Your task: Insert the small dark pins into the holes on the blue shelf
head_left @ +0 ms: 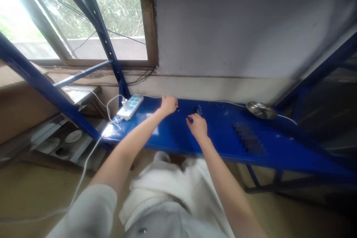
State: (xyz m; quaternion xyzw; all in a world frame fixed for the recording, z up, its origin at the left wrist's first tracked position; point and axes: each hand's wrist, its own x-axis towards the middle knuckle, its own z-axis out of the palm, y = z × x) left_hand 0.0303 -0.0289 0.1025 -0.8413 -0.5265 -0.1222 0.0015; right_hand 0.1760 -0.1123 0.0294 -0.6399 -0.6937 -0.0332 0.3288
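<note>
My left hand (169,105) is over the back part of the blue shelf (167,134), fingers curled together. A tiny pale speck shows at its fingertips, too small to name. Nearer to me and to the right, my right hand (198,125) has its thumb and fingers bent into a pinch. A dark blue patch shows between them; whether it is a held thing or the shelf surface I cannot tell. Just behind the right hand lies a small dark object with a row of pale bumps (199,110), partly hidden by the hand.
A white power strip (130,107) with a plugged-in charger lies at the shelf's left end, its cable trailing down. Toward the right are a shiny metal bowl (260,110) and a blurred-out dark rectangle (249,138). Blue metal posts (104,41) rise beside the window.
</note>
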